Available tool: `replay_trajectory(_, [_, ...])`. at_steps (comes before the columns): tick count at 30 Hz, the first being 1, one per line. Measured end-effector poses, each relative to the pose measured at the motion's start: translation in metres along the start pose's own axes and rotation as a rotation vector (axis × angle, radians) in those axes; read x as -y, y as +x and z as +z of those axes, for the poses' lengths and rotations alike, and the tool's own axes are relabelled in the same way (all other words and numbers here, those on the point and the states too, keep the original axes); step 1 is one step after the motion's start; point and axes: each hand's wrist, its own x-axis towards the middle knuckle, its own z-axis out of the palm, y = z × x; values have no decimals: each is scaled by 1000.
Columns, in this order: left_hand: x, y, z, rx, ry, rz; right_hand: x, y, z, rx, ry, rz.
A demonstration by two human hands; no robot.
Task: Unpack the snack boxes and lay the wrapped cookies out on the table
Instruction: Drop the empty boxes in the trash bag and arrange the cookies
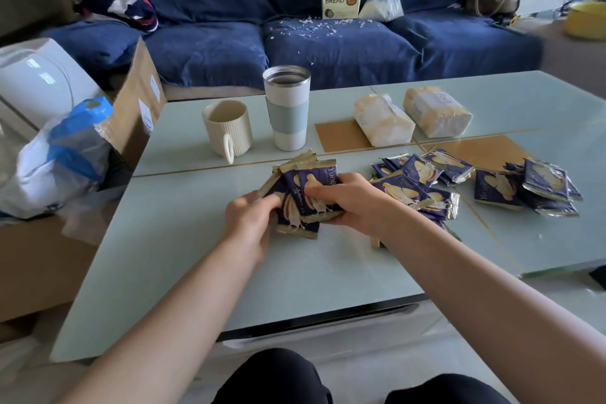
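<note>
- Wrapped cookies: a fanned bundle of dark-blue foil packets with gold crimped ends (303, 197) is held just in front of the white steel tumbler with a pale blue sleeve (286, 107), low over the pale green glass table (183, 256).
- The left hand (251, 223) grips the bundle's near-left edge with curled fingers; the right hand (355, 198) clamps it from the right, thumb across the top packet. The hands are close together, joined by the bundle.
- More blue packets lie in a loose heap (423, 180) to the right of the tumbler, and a smaller heap (541, 187) farther right.
- No snack box shows, so unboxing looks done and laying out is the step in hand.
- Next, I judge, the bundle should be peeled apart and set down on the bare glass nearer than the tumbler.
- A ribbed cream ceramic mug (228, 129) stands just left of the tumbler; two soft tissue packs (413, 116) lie to its right.
- The mug and tumbler limit spreading towards the far side; slick, overlapping packets may slide.
</note>
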Motion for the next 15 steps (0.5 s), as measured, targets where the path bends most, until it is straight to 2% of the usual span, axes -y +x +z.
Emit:
replay_trajectory(6, [-17,11,-21,-34,-48,80,8,9,30,19,127,-24])
replay_trajectory(11, [-28,23,-49,-151,27,143,22,20,64,73,16,-60])
replay_trajectory(15, [-29,33,-72,-268,97,179,26,29,87,108,-112,13])
